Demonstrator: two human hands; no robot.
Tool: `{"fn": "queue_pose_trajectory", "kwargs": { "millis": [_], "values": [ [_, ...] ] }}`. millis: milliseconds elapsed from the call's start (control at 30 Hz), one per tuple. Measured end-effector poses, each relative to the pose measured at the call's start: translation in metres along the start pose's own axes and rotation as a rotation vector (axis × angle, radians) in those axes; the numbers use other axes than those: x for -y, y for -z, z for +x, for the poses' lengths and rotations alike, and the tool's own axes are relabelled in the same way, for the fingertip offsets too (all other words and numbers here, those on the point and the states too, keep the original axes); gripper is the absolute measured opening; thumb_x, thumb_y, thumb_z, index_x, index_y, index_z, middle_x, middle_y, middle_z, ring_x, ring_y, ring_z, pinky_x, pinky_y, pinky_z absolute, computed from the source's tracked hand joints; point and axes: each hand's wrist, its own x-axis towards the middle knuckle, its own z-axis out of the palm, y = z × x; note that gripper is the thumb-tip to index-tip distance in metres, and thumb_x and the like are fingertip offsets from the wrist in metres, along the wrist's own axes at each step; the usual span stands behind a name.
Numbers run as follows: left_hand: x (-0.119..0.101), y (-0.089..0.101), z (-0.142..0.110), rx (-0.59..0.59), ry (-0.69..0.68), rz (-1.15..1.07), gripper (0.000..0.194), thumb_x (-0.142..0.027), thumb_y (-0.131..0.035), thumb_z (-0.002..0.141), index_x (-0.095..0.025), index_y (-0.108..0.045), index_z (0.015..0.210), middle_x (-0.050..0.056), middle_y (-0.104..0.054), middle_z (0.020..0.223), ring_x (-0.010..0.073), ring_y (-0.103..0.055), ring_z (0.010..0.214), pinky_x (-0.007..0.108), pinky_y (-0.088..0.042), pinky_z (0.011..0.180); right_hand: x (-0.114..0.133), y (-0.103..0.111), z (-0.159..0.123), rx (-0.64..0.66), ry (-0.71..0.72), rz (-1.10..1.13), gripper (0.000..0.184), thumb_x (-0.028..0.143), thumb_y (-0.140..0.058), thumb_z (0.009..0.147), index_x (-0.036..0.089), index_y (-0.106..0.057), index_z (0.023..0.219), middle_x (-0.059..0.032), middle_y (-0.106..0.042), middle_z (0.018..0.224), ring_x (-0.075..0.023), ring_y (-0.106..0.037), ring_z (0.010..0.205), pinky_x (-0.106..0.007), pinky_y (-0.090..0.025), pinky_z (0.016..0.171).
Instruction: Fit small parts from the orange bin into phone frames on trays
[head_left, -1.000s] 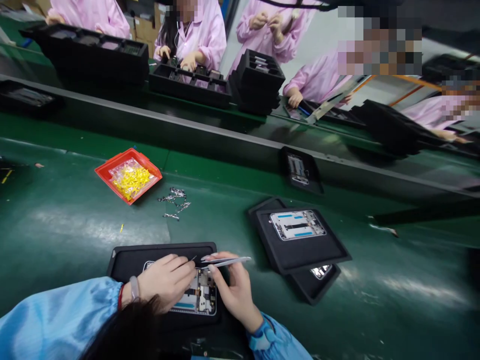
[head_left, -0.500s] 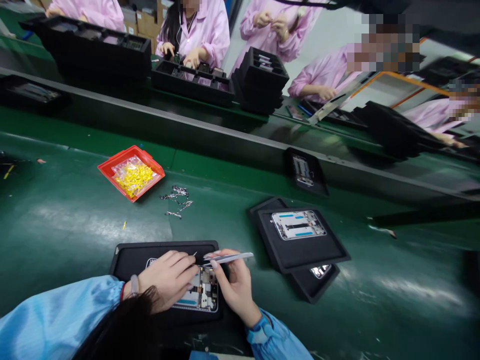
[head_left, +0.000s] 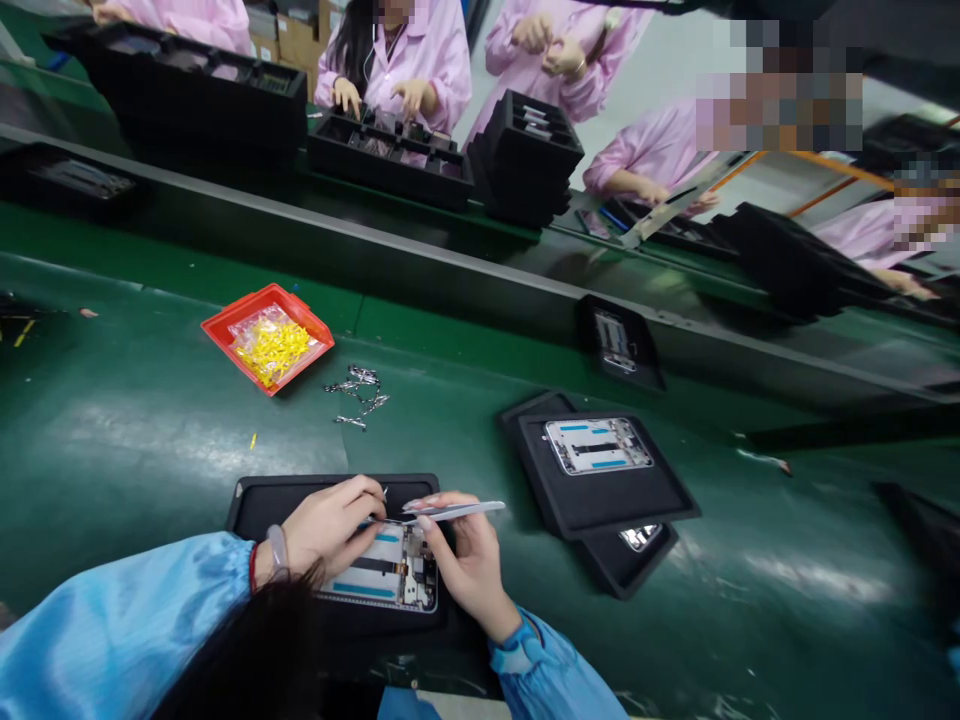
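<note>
An opened phone chassis (head_left: 367,588) with blue strips and a circuit board at its right end lies in a black tray (head_left: 259,498) in front of me. My right hand (head_left: 476,570) grips a pair of tweezers (head_left: 469,510), held nearly level over the chassis's upper right edge. The tips of the tweezers point left, towards my other hand. My left hand (head_left: 330,525) rests over the left part of the chassis with its fingers bent together at the upper edge. A small pointed end shows by those fingertips; what they pinch is too small to make out.
A red bin (head_left: 217,325) holds yellow pieces, with small metallic parts (head_left: 364,378) beside it. Stacked black trays (head_left: 592,505) with another phone chassis (head_left: 600,446) stand right. Beyond a raised ledge, people in pink work behind black boxes (head_left: 390,165).
My left hand has drawn back a little to the left and up, baring more of the chassis. My right hand keeps the tweezers in nearly the same place. The view has shifted slightly.
</note>
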Motion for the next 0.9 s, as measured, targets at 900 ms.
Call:
{"fn": "queue_pose_trajectory", "kwargs": {
  "millis": [900],
  "values": [
    [0.002,0.002,-0.003,-0.05,0.008,-0.103,0.018,-0.011,-0.046,0.082,-0.019,-0.061,0.077,0.001,-0.061,0.08,0.0105,-0.061,0.071,0.017,-0.05,0.066,0.011,-0.004,0.008,0.049,0.115,-0.09,0.011,0.016,-0.057,0.086,0.023,-0.057,0.095,-0.0056,-0.07,0.084,-0.0186,-0.07,0.078,-0.031,-0.058,0.069]
  ]
}}
